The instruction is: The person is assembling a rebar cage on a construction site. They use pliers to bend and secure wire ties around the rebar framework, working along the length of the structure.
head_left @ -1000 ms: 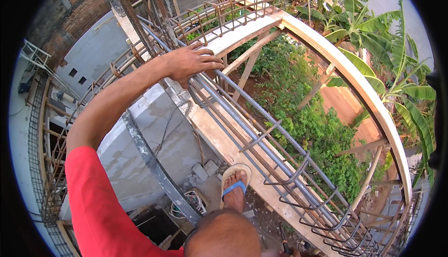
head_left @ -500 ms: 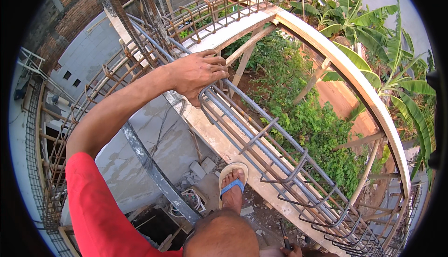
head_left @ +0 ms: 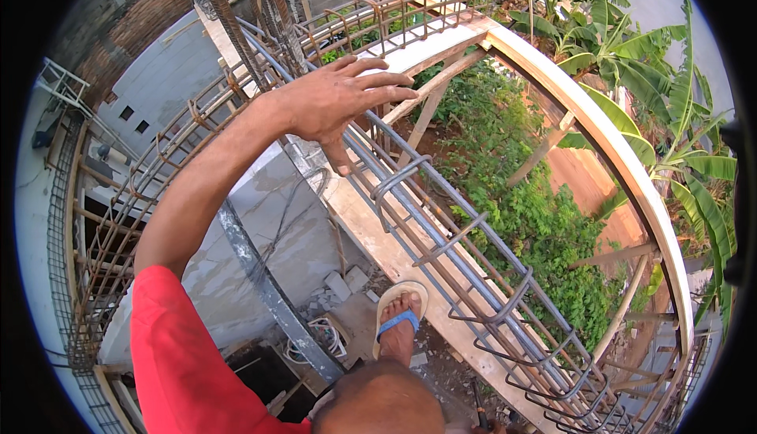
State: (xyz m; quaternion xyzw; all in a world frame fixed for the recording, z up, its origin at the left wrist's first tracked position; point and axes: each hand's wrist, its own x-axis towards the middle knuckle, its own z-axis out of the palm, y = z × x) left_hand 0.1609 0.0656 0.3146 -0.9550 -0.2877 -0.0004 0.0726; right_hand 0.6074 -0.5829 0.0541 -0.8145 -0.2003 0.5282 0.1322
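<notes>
My left hand [head_left: 335, 107], at the end of a red-sleeved arm, is spread open just above the steel rebar cage [head_left: 465, 264]. Its thumb points down beside the bars and its fingers reach over them, holding nothing. Just beyond the thumb, a bent steel stirrup [head_left: 402, 178] loops around the long bars. More stirrups sit along the cage toward the lower right. At the bottom edge a slim dark tool [head_left: 479, 404] stands upright. Only a sliver of my right hand [head_left: 487, 428] shows around its lower end, and most of that hand is cut off.
The cage lies over a wooden formwork board [head_left: 367, 233]; my sandalled foot [head_left: 398, 320] is beside it. A curved wooden form [head_left: 607, 134] arcs at right above plants. Upright rebars [head_left: 276, 16] rise at the far end. Below lie rubble [head_left: 343, 283] and a metal beam [head_left: 268, 284].
My left hand has let go of the stirrup, lifted and spread its fingers. That stirrup sits farther along the bars toward the lower right. The whole view has shifted slightly.
</notes>
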